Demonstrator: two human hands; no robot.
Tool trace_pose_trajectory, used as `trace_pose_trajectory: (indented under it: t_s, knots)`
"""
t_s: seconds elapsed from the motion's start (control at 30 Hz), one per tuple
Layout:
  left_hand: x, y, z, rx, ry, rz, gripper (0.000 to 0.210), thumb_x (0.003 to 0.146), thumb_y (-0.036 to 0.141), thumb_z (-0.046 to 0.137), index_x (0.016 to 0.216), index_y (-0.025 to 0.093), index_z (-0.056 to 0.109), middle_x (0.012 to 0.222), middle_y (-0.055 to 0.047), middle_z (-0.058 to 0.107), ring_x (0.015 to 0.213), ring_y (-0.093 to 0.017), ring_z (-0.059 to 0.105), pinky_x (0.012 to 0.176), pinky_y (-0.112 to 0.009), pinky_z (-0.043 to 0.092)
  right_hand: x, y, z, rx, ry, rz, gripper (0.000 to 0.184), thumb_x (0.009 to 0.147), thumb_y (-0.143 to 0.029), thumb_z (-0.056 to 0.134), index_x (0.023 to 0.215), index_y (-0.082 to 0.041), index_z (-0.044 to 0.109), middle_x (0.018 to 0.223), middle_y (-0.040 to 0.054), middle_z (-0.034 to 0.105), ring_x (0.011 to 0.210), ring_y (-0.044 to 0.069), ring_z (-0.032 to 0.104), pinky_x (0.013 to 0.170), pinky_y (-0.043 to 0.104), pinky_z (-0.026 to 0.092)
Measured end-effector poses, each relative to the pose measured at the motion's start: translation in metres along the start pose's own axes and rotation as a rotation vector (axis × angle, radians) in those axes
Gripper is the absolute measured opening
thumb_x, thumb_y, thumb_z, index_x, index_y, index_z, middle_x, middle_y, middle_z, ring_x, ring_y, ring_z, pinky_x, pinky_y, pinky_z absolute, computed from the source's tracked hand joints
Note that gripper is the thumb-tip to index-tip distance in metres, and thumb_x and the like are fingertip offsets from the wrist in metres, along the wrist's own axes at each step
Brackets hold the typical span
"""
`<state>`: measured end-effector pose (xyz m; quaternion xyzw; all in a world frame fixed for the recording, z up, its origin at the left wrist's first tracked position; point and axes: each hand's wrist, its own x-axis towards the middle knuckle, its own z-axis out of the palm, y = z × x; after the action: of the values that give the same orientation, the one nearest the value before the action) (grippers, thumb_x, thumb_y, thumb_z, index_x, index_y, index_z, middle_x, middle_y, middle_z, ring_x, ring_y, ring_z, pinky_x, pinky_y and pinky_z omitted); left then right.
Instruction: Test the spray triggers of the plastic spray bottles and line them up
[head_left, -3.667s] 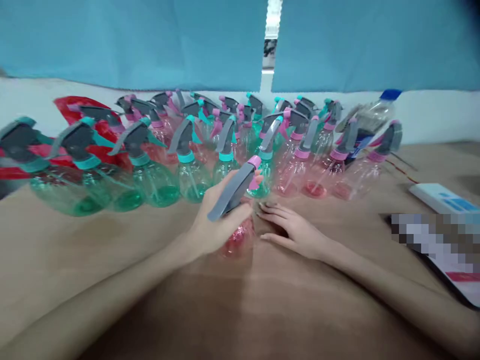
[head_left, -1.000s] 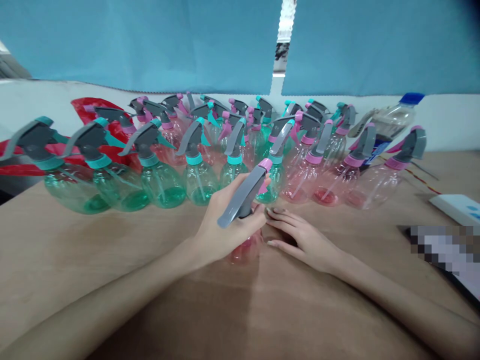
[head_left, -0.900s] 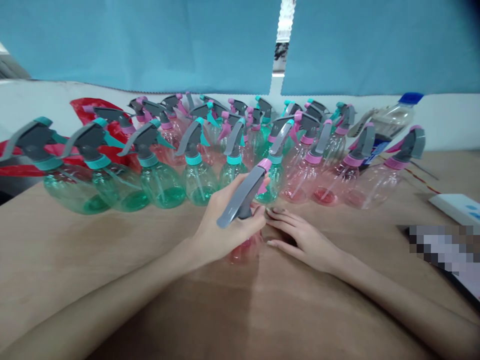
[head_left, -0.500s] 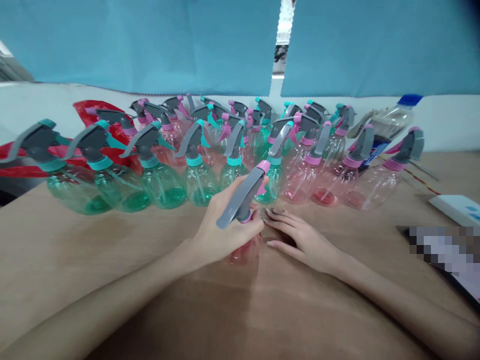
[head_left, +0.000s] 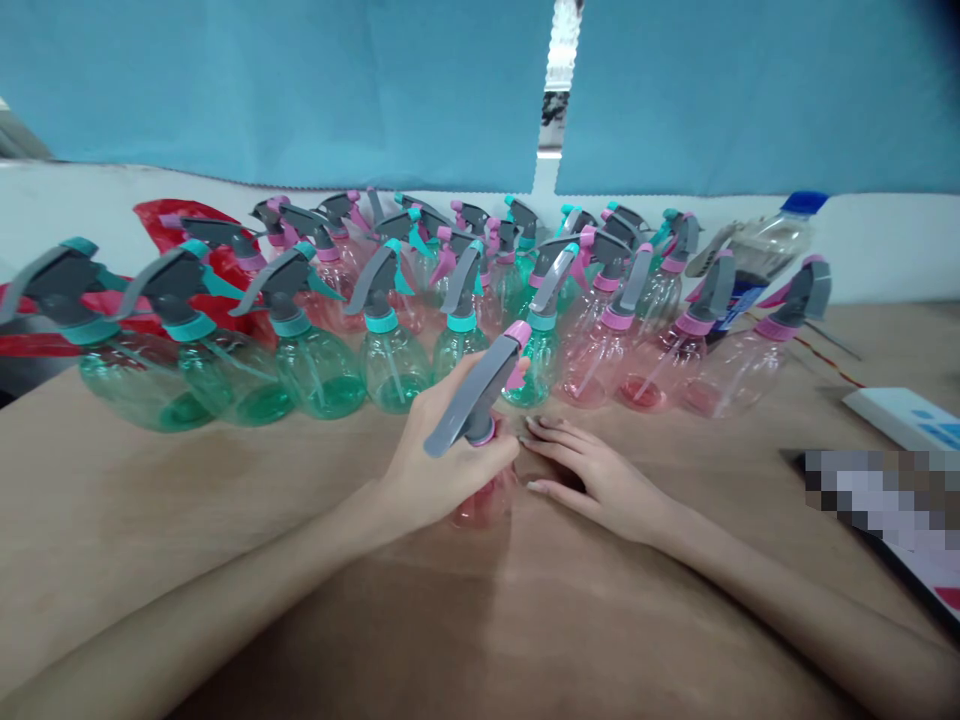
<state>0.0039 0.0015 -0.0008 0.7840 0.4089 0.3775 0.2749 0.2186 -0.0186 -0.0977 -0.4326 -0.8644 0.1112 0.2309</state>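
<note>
A pink spray bottle (head_left: 480,505) with a grey and pink trigger head stands on the table in the middle. My left hand (head_left: 435,450) is wrapped round its neck and upper body, which hides much of it. Just right of the bottle, my right hand (head_left: 592,470) rests on the tabletop with its fingers stretched out and nothing in them. Its fingertips lie close to the bottle; whether they touch it I cannot tell. Behind my hands runs a front row of spray bottles, green ones (head_left: 322,375) on the left and pink ones (head_left: 652,370) on the right.
More spray bottles crowd behind the front row. A red plastic bag (head_left: 217,215) lies at the back left. At the back right leans a clear bottle with a blue cap (head_left: 776,240). A white box (head_left: 900,415) and a dark-edged flat thing (head_left: 877,540) lie at the right.
The whole view has shifted slightly, so things appear a little further left. My left hand keeps its hold on the spray bottle; the right hand stays flat beside it.
</note>
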Motion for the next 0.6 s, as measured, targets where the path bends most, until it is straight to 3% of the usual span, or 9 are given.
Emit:
trace_pose_trajectory:
  t_s: [0.6]
  knots:
    - [0.0002, -0.0028, 0.0016, 0.003, 0.044, 0.068, 0.052, 0.067, 0.008, 0.051, 0.116, 0.025, 0.051, 0.068, 0.006, 0.053, 0.061, -0.013, 0.052, 0.06, -0.025, 0.044, -0.0006, 0.0008, 0.0005, -0.018, -0.003, -0.005, 0.053, 0.093, -0.048, 0.051, 0.137, -0.017, 0.051, 0.142, 0.0108, 0.051, 0.136, 0.026, 0.042, 0.114, 0.05, 0.033]
